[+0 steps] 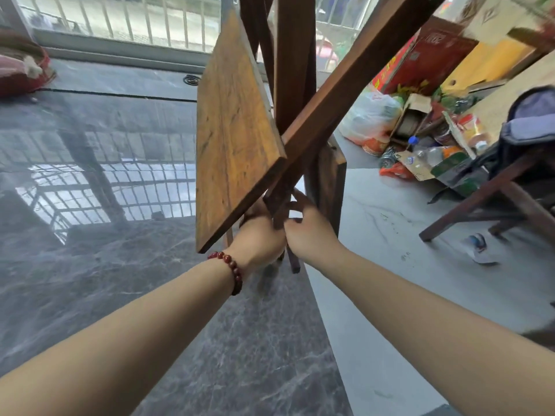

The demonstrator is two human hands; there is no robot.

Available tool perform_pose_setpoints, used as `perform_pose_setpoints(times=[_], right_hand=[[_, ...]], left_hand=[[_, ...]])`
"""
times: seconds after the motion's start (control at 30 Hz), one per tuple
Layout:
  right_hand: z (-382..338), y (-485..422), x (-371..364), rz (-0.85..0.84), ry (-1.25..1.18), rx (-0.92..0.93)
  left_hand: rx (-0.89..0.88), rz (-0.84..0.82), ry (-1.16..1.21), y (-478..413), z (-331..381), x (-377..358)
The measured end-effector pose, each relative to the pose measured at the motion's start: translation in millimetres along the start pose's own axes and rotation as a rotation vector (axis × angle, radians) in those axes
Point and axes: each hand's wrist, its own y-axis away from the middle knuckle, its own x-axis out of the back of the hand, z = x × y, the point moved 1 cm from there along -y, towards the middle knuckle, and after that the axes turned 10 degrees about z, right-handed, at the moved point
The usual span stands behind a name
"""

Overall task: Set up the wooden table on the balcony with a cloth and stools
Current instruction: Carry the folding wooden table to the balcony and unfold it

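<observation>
Both hands gripped the low ends of the crossed legs [345, 94]; your left hand [258, 240] and right hand [310, 232] touched, equally near. The folded table [237, 130] rose steeply away from you, above the floor [120, 265].

Left hand [258, 238]: fingers hidden behind the lower corner of the tabletop board [234, 130]; its grip cannot be read. Right hand [309, 229]: fingertips partly lost behind the crossed legs [345, 85]. The legs rise away from both hands, their tops cut by the upper edge. Right of the right hand: clutter pile [420, 139] blurred, labels unreadable; backpack [531, 127] cut by the right edge. Far left of the left hand: red cushion [21, 70], cut by the left edge.
</observation>
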Motion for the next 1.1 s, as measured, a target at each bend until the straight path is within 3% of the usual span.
perform_pose_setpoints(times=[0.3, 0.37, 0.43, 0.53, 0.6, 0.7, 0.87, 1.1], right_hand=[[-9, 2, 20, -0.157, 0.119, 0.182], [-12, 1, 25, -0.159, 0.047, 0.157], [-9, 3, 29, -0.119, -0.126, 0.076], [0, 7, 31, -0.138, -0.613, -0.185], [3, 10, 35, -0.189, -0.950, -0.380], [1, 12, 47, -0.227, -1.224, -0.524], [-9, 14, 57, -0.228, -1.409, -0.603], [-18, 2, 47, -0.152, -1.353, -0.686]], left_hand=[[-0.123, 0.015, -0.192, 28, 25, 25], [-0.051, 0.023, -0.009, 36, 41, 30], [0.164, 0.069, 0.363, 40, 57, 32], [0.500, 0.173, 0.938, 44, 68, 28], [0.580, 0.227, 1.157, 48, 69, 26], [0.627, 0.278, 1.191, 50, 65, 26], [0.701, 0.294, 1.173, 40, 60, 30], [0.716, 0.371, 1.340, 25, 78, 24]])
